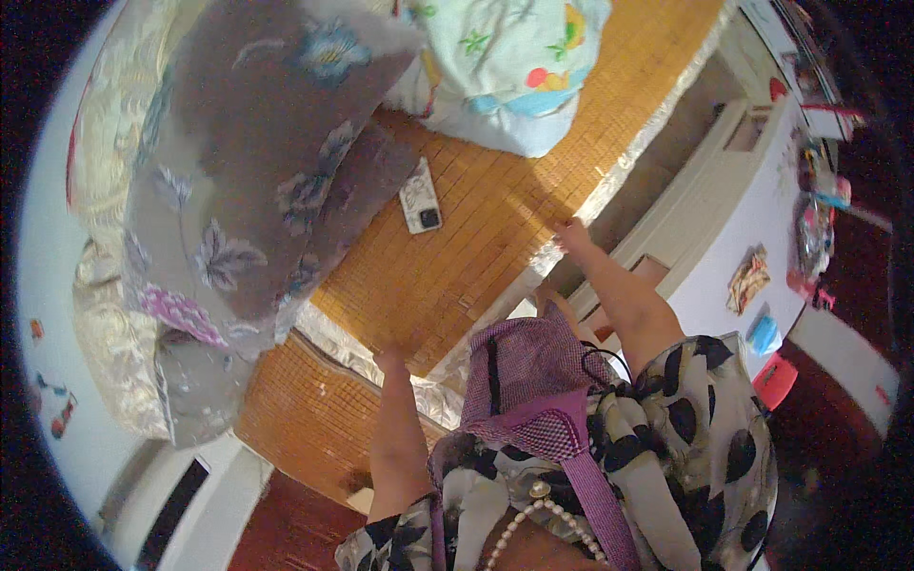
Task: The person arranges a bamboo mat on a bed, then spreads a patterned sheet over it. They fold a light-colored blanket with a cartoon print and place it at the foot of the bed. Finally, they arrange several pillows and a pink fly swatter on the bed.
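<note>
A brown bamboo mat [457,276] lies on the bed, its near edge beside a white lacy border [654,133]. At that edge, on the right, my right hand [570,234] is closed on the mat, its fingers curled. My left hand [390,358] is at the mat's near left edge; its fingers are blurred and blend with the mat. Between and beyond my hands, a phone in a pale patterned case [419,198] rests on the mat. A grey flowered quilt [248,171] is heaped to its left.
A white cloth bundle with coloured prints [514,67] sits at the far end of the mat. On the right stands a white cabinet [728,228] with a crumpled wrapper [748,281], a blue item [764,335] and a red box [775,382]. A wooden bed panel [305,419] is near left.
</note>
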A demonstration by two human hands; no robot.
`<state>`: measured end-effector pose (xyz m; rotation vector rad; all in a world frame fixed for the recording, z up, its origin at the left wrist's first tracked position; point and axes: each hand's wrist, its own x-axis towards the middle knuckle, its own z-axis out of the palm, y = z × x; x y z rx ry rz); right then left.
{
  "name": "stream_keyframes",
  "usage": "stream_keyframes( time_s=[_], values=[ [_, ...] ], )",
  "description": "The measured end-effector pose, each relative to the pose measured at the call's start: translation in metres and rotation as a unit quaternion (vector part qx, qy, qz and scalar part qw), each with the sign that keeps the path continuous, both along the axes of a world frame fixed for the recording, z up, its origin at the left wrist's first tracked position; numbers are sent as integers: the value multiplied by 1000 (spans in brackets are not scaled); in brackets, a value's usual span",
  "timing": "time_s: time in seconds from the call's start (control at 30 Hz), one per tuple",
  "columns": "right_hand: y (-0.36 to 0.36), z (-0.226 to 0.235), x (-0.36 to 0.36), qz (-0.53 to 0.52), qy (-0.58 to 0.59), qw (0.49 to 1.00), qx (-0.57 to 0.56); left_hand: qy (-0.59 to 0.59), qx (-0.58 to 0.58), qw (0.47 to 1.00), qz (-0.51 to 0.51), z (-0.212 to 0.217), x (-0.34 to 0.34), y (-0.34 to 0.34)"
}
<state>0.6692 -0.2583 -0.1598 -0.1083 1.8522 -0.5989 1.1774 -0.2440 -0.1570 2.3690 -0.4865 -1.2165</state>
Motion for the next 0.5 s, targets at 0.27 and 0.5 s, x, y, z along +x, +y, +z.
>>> stream_keyframes(
  time_s=[0.27,0.5],
  values=[
    [60,52,37,347,213,907,-106,-58,130,935,-326,58,-96,-75],
    [142,104,31,273,81,959,8,-207,9,780,-590,23,-218,-206]
  ],
)
